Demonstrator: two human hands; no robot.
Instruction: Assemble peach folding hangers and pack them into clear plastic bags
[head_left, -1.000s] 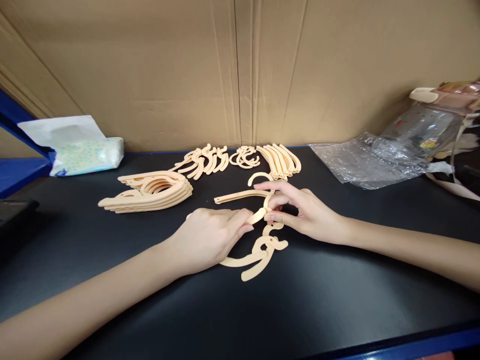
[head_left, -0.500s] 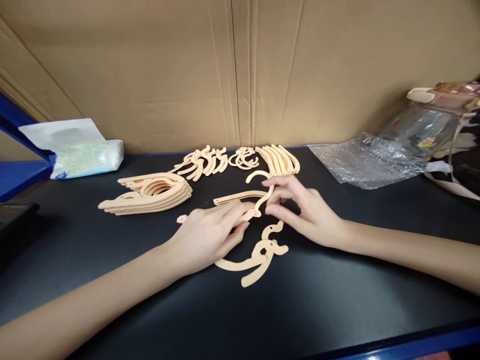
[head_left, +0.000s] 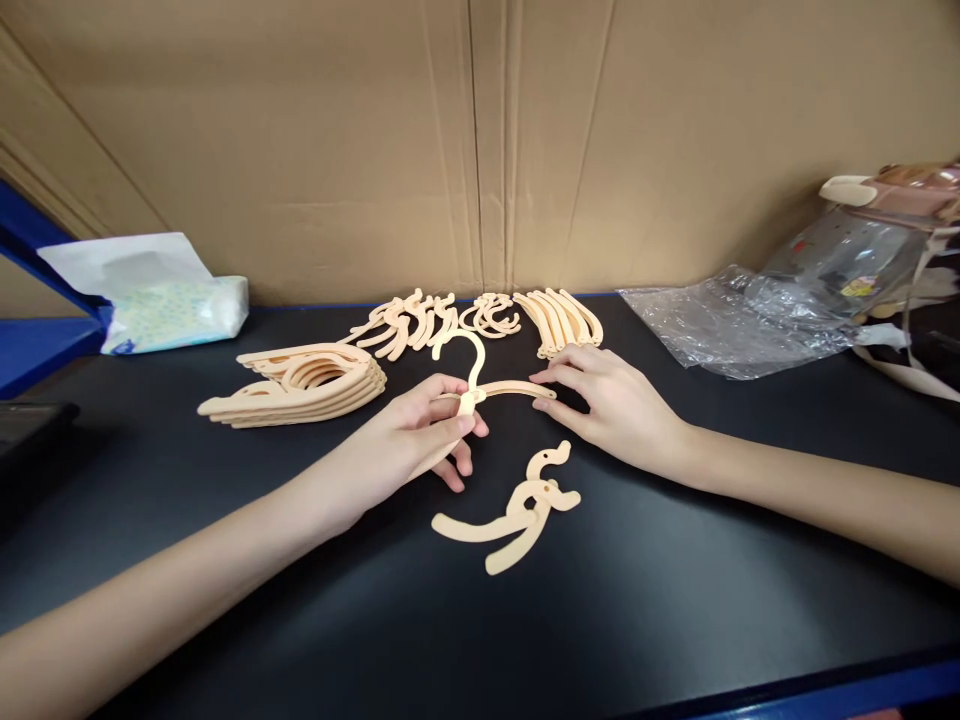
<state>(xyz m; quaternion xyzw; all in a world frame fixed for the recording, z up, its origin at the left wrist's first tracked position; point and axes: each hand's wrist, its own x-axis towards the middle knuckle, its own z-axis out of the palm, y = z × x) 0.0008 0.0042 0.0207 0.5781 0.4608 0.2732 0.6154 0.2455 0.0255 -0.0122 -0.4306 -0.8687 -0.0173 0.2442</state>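
My left hand [head_left: 416,425] pinches a pale hanger piece with an upright hook [head_left: 477,355] near its joint. The hook curves up and to the left. Behind that joint, a curved hanger arm [head_left: 514,387] runs to the right, its left part mostly hidden by the hook piece and my left hand. My right hand [head_left: 600,395] has thumb and fingers closed around the right end of this arm. Whether the arm is joined to the hook piece cannot be made out. Just in front, several small curved hanger parts [head_left: 529,505] lie overlapping on the black table.
A stack of larger hanger pieces [head_left: 300,390] lies at left. Along the back are short curved parts [head_left: 420,320], hooks [head_left: 491,315] and long curved arms [head_left: 559,320]. A tissue pack [head_left: 176,310] stands back left; a plastic bag [head_left: 697,320] and clear bottle [head_left: 847,250] are at right.
The hook piece has moved left and turned more upright, now in my left hand alone. My right hand has let go of the hook and taken the curved arm's right end.
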